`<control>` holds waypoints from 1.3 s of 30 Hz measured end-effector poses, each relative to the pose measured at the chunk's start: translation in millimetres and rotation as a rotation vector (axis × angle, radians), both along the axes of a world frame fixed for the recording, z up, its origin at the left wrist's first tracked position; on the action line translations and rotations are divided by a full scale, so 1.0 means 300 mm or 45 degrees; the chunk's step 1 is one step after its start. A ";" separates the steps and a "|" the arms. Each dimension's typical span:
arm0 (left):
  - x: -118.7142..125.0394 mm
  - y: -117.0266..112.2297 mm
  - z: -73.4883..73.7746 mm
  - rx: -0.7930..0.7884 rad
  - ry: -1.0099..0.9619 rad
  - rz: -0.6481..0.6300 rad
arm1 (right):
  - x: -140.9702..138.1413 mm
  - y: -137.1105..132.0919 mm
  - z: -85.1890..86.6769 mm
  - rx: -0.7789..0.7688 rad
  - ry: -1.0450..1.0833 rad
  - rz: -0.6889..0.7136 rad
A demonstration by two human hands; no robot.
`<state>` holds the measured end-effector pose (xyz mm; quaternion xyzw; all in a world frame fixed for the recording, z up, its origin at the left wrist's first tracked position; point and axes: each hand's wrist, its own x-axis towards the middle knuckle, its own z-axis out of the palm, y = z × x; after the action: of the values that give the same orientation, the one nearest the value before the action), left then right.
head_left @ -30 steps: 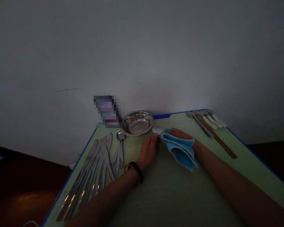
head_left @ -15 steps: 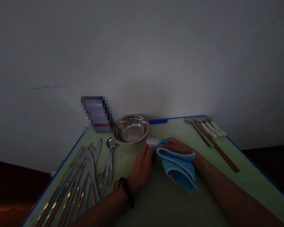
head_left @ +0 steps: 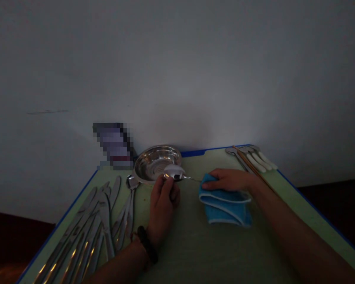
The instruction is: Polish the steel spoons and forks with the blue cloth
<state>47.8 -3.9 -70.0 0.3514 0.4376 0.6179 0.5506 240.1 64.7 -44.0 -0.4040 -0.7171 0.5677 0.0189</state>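
Observation:
My left hand (head_left: 165, 201) pinches a shiny metal spoon (head_left: 173, 172) by its bowl, in front of the steel basin. The spoon's thin handle runs to the right, where its end disappears into a folded blue cloth (head_left: 221, 205). My right hand (head_left: 229, 180) is closed on this cloth, thumb on top, and the cloth's white-edged folds hang below the fingers. A round steel basin (head_left: 142, 167) stands behind the spoon, partly covered by it.
Several table knives (head_left: 77, 244) lie fanned out at the left, beside several spoons (head_left: 132, 181). Several white-handled forks (head_left: 258, 161) and brown chopsticks (head_left: 251, 161) rest at the back right. A blurred-out device (head_left: 115, 146) leans on the wall (head_left: 177, 71) behind the green table (head_left: 195, 252).
My hands have moved apart, baring the spoon's bowl and part of its handle between them. The cloth has slid along the handle to the right. The view has shifted slightly.

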 end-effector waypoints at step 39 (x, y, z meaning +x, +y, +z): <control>-0.001 0.015 0.015 -0.258 0.022 -0.183 | 0.057 -0.097 0.262 0.963 -0.478 0.114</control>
<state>47.6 0.6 -65.6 0.3297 0.4764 0.5264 0.6223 257.2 35.6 34.7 -0.4333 -0.8827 0.1815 0.0103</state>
